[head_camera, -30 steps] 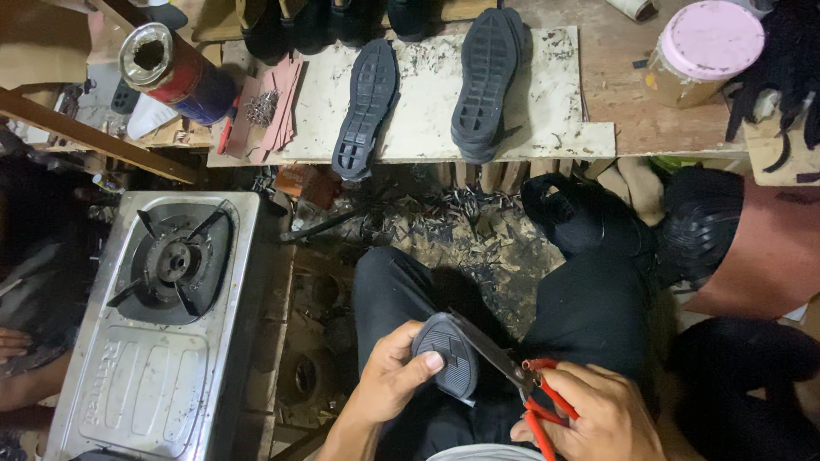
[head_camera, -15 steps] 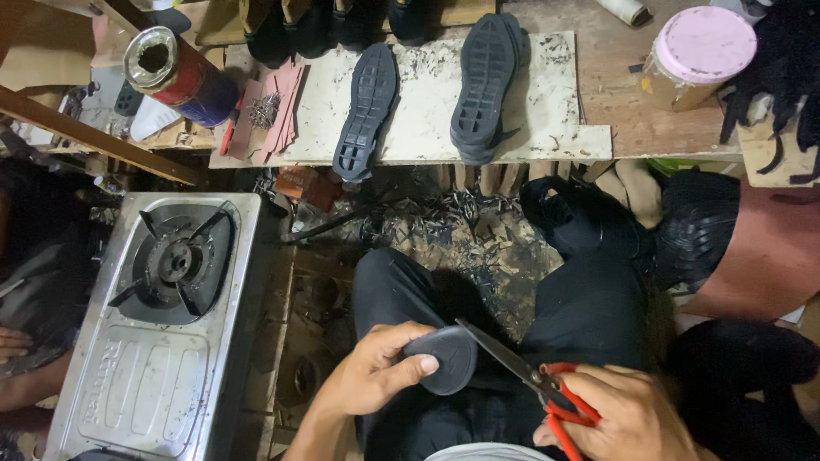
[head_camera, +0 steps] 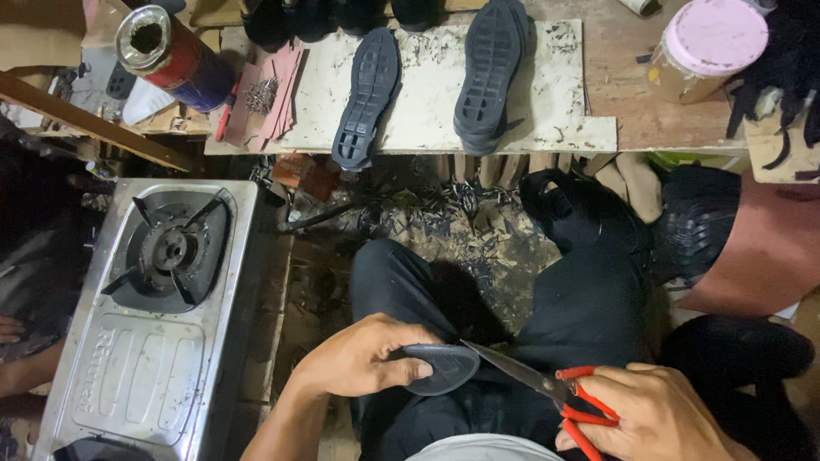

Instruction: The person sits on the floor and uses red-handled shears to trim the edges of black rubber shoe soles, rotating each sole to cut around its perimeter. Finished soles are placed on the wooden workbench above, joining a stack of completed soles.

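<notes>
Gas stove [head_camera: 162,316], far left, on floor. Left hand [head_camera: 363,358]: grasping dark rubber sole piece [head_camera: 440,367] over lap, thumb on top. Scissors [head_camera: 547,388]: blade tips touching piece's right edge. Right hand [head_camera: 653,418]: clenched round red handles.

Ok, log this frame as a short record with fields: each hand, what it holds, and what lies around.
left hand: grips a dark rubber sole piece over the lap
right hand: holds red-handled scissors, blades open, tips at the piece's edge
bench: pale board carrying two black shoe soles, tread up
also on bench: pink-lidded jar, open tin can
at left: gas stove
floor: dark offcuts scattered ahead of the knees
</notes>
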`<state>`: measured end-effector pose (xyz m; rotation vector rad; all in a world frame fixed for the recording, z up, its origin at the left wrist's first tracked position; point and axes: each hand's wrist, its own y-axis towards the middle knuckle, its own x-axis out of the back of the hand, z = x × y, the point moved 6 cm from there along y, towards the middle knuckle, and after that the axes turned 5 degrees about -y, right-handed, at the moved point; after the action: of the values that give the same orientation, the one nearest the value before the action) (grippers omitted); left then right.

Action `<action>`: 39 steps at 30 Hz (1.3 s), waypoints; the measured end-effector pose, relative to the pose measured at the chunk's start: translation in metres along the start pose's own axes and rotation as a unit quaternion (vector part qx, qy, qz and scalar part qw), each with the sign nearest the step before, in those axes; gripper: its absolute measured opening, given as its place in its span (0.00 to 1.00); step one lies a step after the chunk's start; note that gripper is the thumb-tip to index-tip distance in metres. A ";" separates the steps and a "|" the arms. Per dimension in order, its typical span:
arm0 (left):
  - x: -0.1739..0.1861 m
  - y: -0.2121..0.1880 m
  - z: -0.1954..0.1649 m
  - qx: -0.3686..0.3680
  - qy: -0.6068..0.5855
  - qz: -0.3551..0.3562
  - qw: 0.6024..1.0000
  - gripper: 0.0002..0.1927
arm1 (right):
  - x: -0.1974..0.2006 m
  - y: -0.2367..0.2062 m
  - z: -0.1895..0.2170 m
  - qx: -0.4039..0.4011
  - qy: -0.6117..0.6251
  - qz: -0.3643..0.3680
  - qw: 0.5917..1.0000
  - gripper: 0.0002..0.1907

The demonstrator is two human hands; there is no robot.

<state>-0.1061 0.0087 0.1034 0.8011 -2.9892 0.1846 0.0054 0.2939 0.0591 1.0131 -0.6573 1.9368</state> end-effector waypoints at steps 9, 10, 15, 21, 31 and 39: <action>-0.044 0.028 0.004 -0.076 0.117 -0.095 0.986 0.23 | -0.043 0.041 0.010 -0.164 0.229 -0.139 0.950 0.13; -0.046 0.023 0.005 -0.101 0.090 -0.148 0.980 0.20 | -0.045 0.043 0.004 -0.215 0.294 -0.150 0.919 0.12; -0.082 -0.007 0.043 -0.093 -0.160 0.037 0.982 0.20 | -0.040 0.046 -0.010 -0.364 0.367 -0.164 0.840 0.10; -0.093 0.024 0.123 -0.042 -0.572 -0.130 0.809 0.40 | -0.046 0.057 0.019 -0.216 0.312 -0.208 0.902 0.11; -0.021 0.010 0.112 -0.128 -0.516 -0.388 0.753 0.28 | -0.040 0.052 0.003 -0.329 0.165 -0.057 0.928 0.37; -0.016 0.003 0.108 -0.133 -0.483 -0.395 0.770 0.26 | -0.039 0.050 0.007 -0.268 0.077 -0.042 0.959 0.40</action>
<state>-0.0951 0.0056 -0.0055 2.5986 -2.8217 -0.9236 -0.0216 0.2466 0.0269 0.5343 -0.9636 1.6114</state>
